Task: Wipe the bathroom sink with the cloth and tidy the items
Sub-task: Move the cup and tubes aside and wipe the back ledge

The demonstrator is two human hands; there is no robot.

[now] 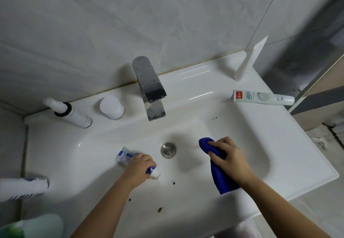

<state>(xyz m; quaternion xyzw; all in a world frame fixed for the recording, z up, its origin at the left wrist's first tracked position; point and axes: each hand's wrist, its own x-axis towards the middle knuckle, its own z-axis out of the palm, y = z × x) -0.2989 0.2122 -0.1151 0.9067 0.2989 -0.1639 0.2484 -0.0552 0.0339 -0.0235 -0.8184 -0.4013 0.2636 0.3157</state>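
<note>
A white sink point(232, 126) fills the view, with a steel drain plug point(168, 150) in the middle of its basin. My right hand point(229, 157) grips a bunched blue cloth point(221, 178) pressed on the basin right of the drain. My left hand point(138, 166) is closed around a blue and white toothpaste tube point(124, 155) lying in the basin left of the drain, its white cap point(156, 174) poking out by my fingers. Dark spots point(174, 183) mark the near part of the basin.
A chrome faucet point(149, 87) stands at the back. A white cup point(111, 107) and a white pump bottle point(74, 116) lie on the left ledge. On the right ledge lie a green and white tube point(260, 97) and an upright white tube point(249, 59). Blurred bottles point(24, 187) sit at far left.
</note>
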